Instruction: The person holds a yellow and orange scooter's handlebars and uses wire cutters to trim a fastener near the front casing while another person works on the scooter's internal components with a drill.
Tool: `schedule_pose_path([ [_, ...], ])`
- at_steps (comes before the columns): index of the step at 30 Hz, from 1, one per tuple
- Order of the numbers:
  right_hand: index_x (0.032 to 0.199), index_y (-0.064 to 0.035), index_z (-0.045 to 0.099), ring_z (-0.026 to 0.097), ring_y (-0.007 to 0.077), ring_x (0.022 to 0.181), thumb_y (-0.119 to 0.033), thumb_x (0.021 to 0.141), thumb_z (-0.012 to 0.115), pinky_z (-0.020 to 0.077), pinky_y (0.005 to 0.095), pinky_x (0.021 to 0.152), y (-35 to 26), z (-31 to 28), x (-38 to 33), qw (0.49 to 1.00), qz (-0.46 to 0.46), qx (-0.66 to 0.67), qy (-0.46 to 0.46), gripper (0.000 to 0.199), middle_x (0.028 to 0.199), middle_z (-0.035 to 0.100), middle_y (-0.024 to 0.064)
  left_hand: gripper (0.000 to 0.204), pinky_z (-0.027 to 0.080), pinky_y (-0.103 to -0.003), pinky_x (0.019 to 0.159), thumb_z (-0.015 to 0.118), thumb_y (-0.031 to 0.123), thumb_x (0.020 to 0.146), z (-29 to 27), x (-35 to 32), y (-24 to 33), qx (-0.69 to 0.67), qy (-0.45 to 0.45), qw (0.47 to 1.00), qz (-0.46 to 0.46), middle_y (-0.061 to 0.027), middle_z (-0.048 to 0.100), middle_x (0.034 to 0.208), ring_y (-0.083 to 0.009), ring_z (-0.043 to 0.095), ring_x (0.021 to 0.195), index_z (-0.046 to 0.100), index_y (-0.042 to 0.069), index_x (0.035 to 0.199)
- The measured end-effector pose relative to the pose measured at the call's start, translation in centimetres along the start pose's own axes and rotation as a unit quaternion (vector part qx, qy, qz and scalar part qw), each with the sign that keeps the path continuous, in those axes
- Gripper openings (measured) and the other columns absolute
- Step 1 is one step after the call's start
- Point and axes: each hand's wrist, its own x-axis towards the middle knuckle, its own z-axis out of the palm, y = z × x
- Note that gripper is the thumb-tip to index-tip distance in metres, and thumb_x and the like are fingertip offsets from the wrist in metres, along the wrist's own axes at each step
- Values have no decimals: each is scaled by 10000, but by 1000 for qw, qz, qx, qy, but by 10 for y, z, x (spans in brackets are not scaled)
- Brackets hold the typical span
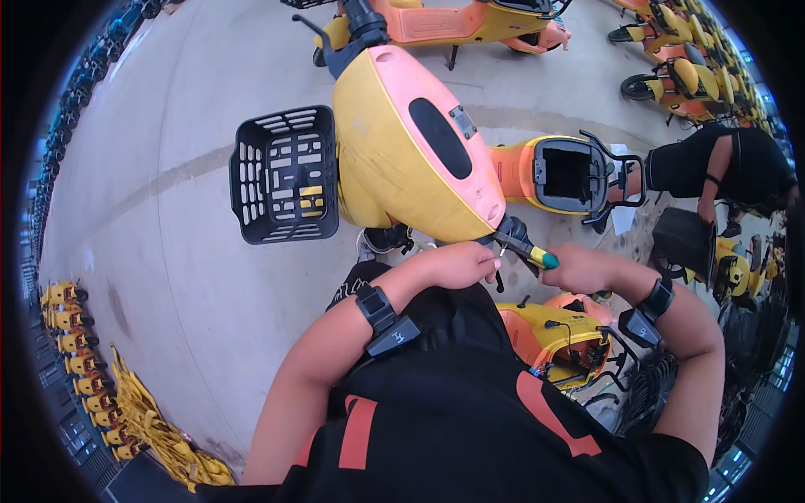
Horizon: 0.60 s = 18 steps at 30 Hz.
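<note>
A yellow and pink scooter front panel (402,142) fills the middle, with a black basket (285,174) fixed at its left. My right hand (579,268) grips a screwdriver (528,249) with a yellow, black and green handle, its tip pointing at the panel's lower edge. My left hand (461,264) is closed just below that edge, beside the screwdriver's tip, pinching something too small to make out. Both wrists wear black strapped devices.
The scooter's open seat compartment (568,173) lies to the right. A person in black (721,168) crouches at far right. More orange and yellow scooters (453,21) stand at the top; yellow parts (159,432) pile at lower left. Grey concrete floor (168,218) spreads left.
</note>
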Motion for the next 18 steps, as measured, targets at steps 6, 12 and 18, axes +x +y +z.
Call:
schedule_pose_path([
  [6, 925, 72, 631, 628, 421, 860, -300, 821, 557, 497, 464, 785, -16, -8, -12, 986, 19, -160, 39, 393, 874, 649, 271, 322, 462, -301, 728, 422, 274, 1011, 2, 0, -15, 28, 1, 998, 62, -16, 604, 777, -146, 557, 728, 640, 38, 1026],
  [12, 924, 78, 608, 645, 402, 859, -231, 818, 574, 509, 454, 778, -38, 17, -27, 986, 71, -141, 60, 329, 874, 657, 263, 320, 467, -306, 794, 424, 278, 1004, -13, -14, -8, 2, -97, 995, 6, -36, 669, 851, -165, 597, 807, 614, 30, 1071],
  [18, 946, 75, 583, 653, 397, 851, -180, 794, 584, 517, 452, 766, -64, 24, -42, 982, 86, -156, 60, 297, 868, 658, 260, 400, 384, -308, 997, 421, 288, 1013, -41, -15, -2, 35, -275, 960, 29, -60, 665, 1128, -177, 565, 1092, 514, -12, 1261],
])
